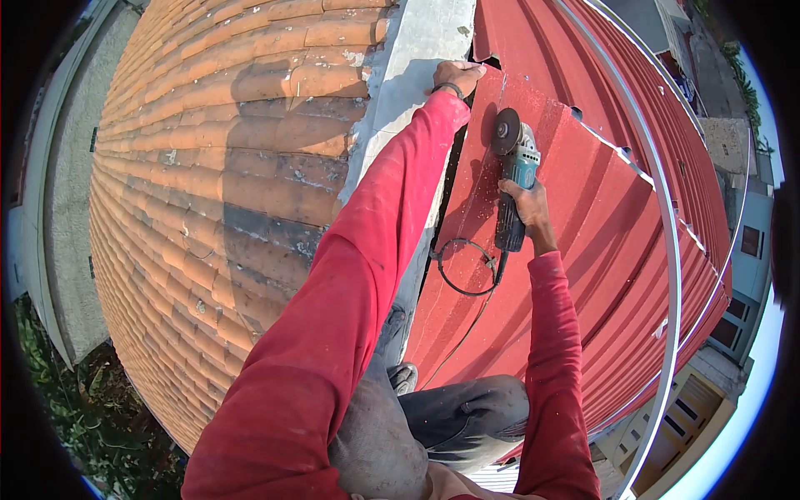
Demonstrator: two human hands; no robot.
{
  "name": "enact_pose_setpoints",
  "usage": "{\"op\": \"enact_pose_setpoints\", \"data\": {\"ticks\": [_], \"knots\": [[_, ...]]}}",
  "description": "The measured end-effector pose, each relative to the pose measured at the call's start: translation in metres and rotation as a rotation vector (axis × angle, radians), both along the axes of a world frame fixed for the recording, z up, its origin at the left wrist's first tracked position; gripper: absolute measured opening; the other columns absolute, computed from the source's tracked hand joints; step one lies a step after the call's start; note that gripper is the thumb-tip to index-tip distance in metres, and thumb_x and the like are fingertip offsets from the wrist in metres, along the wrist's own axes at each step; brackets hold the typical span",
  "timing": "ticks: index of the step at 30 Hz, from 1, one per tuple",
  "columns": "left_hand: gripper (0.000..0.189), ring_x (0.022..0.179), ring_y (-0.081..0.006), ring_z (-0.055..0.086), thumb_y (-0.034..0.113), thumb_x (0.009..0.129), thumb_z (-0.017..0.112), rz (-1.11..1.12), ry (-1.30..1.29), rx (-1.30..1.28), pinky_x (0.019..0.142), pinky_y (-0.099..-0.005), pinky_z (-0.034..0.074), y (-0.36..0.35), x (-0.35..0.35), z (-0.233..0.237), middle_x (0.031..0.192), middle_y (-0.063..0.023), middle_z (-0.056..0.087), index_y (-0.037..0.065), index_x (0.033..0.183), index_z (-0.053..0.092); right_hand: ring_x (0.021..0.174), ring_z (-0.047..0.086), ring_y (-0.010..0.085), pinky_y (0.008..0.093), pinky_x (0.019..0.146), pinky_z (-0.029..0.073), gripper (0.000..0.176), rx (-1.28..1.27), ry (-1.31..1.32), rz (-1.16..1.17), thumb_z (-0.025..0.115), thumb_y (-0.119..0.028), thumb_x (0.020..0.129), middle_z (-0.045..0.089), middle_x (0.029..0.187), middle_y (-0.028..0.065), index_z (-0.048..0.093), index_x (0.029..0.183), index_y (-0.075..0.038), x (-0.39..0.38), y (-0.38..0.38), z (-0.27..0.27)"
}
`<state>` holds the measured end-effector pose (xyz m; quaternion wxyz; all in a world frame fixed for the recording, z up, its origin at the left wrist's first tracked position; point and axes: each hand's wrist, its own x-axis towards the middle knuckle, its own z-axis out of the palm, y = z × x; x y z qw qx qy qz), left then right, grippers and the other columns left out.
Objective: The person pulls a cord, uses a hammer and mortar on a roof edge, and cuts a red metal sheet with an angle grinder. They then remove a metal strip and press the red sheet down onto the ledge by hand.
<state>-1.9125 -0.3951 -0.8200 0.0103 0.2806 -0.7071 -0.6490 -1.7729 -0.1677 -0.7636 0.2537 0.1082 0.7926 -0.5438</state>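
Observation:
My right hand [527, 204] is wrapped round the body of a teal and black angle grinder [522, 171]. The grinder's dark disc [506, 131] faces up, over a red metal roof sheet [550, 150]. Further up, my left hand [459, 77], with a dark band at its wrist, is closed at the upper corner of the red sheet, beside a dark gap along the pale concrete ridge [417, 62]. Its fingertips are at the sheet's edge. A black cord [461, 292] loops below the grinder and runs down the sheet.
Orange clay tiles [208, 158] cover the left side, with a shadow across them. A long pale metal strip [671, 250] curves down the right. My knees and shoes [403, 378] are at the bottom. Buildings [733, 317] stand beyond the roof; plants [92, 425] grow at lower left.

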Motion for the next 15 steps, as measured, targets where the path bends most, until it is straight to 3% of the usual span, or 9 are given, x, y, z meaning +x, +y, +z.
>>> {"op": "enact_pose_setpoints", "data": {"ticks": [15], "knots": [[0.028, 0.098, -0.0179, 0.068, 0.032, 0.082, 0.076, -0.006, 0.052, -0.006, 0.090, -0.0308, 0.051, -0.001, 0.001, -0.002, 0.100, -0.0072, 0.074, 0.010, 0.099, 0.077, 0.055, 0.062, 0.0174, 0.0310, 0.050, 0.052, 0.030, -0.027, 0.002, -0.015, 0.072, -0.016, 0.078, 0.062, 0.074, 0.0079, 0.057, 0.096, 0.001, 0.013, 0.005, -0.010]]}}
